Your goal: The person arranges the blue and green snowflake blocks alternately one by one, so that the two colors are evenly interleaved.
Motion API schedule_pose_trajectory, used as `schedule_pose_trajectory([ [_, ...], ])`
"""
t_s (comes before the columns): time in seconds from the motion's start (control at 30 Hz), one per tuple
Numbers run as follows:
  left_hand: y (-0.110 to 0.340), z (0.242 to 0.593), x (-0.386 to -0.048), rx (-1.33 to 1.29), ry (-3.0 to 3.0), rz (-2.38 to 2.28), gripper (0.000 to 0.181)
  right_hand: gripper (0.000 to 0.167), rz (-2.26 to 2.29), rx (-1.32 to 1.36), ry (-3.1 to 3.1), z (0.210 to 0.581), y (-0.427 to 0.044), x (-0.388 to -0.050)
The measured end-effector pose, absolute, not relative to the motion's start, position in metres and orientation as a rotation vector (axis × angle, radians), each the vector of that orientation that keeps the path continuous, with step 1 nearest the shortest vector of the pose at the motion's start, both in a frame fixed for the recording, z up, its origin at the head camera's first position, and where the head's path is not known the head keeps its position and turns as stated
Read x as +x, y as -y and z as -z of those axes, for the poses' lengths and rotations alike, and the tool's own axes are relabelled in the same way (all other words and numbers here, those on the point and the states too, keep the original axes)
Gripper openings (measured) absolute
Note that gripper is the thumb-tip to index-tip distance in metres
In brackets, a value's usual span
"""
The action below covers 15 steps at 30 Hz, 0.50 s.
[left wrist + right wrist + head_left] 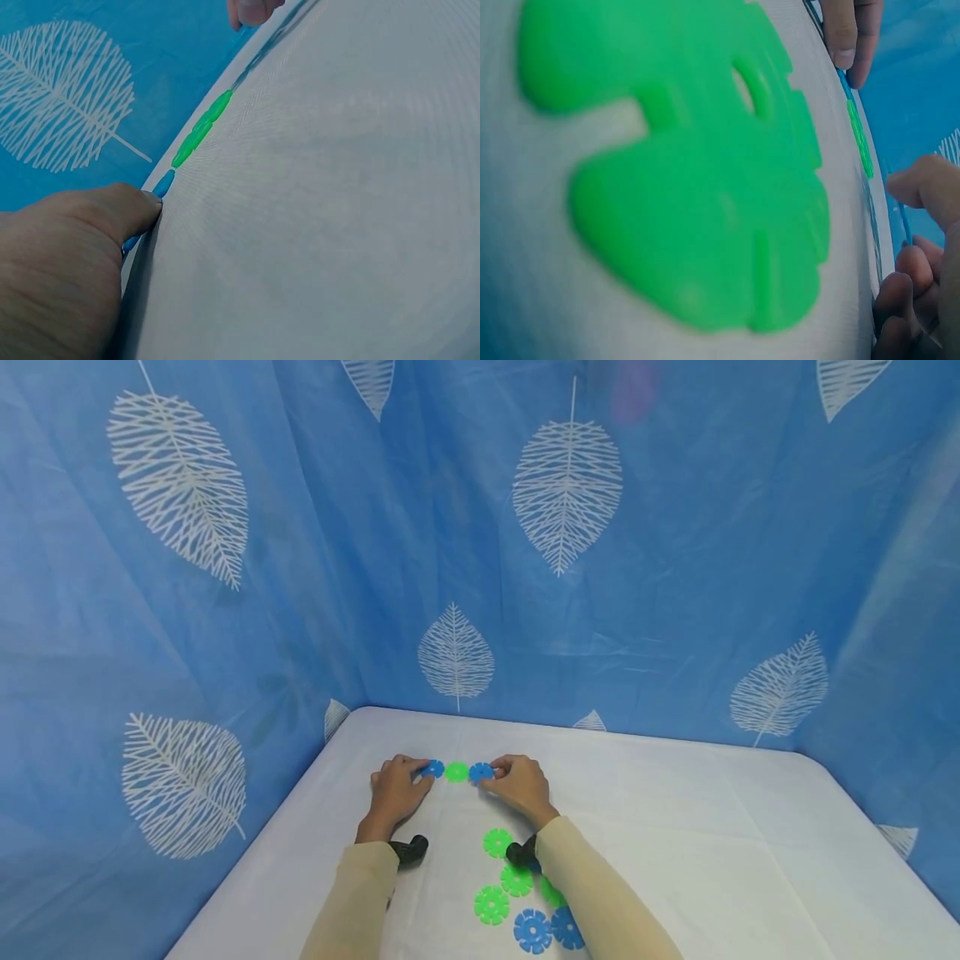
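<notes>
Near the table's far side, a green notched disc (457,772) lies between two blue ones in a row. My left hand (397,788) has thumb and fingers on the edges of the left blue disc (432,768). On the other side my right hand (521,786) pinches the right blue disc (481,772) between thumb and fingers. That disc looks slightly raised and edge-on in the right wrist view, beside the green disc (860,139). In the left wrist view the left thumb partly hides its blue disc (166,184).
Closer to me lie several loose discs, among them a green disc (491,905) and a blue disc (532,931); my right forearm partly covers some. A white cloth (675,843) covers the table. Blue leaf-patterned curtains (667,610) stand behind and at both sides.
</notes>
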<state>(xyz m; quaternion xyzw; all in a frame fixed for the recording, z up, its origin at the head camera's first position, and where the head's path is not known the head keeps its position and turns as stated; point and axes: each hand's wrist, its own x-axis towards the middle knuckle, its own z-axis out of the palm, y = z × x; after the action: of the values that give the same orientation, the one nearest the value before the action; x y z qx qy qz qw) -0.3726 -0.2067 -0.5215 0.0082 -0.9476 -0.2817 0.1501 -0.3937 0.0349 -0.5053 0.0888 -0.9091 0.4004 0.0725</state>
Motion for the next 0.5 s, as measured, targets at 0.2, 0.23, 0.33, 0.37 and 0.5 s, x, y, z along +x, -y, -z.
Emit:
schedule_pose_trajectory([
  [0.2, 0.2057, 0.5196, -0.3708, 0.031, 2.715, 0.831, 0.038, 0.03, -1.206, 0.273, 2.753, 0.5044, -0.0354, -0.3917],
  [0.23, 0.2056, 0.5201, -0.3708, 0.033, 2.714, 0.833, 0.038, 0.03, -1.199, 0.27, 2.761, 0.5051, -0.0352, -0.3921],
  [0.33, 0.2054, 0.5217, -0.3711, 0.037, 2.718, 0.825, 0.038, 0.03, -1.165, 0.259, 2.775, 0.5082, -0.035, -0.3939],
  [0.37, 0.2053, 0.5219, -0.3712, 0.038, 2.72, 0.819, 0.038, 0.03, -1.153, 0.261, 2.776, 0.5089, -0.0348, -0.3945],
  [0.5, 0.2051, 0.5198, -0.3723, 0.033, 2.716, 0.809, 0.038, 0.03, -1.115, 0.262, 2.773, 0.5098, -0.0341, -0.397],
])
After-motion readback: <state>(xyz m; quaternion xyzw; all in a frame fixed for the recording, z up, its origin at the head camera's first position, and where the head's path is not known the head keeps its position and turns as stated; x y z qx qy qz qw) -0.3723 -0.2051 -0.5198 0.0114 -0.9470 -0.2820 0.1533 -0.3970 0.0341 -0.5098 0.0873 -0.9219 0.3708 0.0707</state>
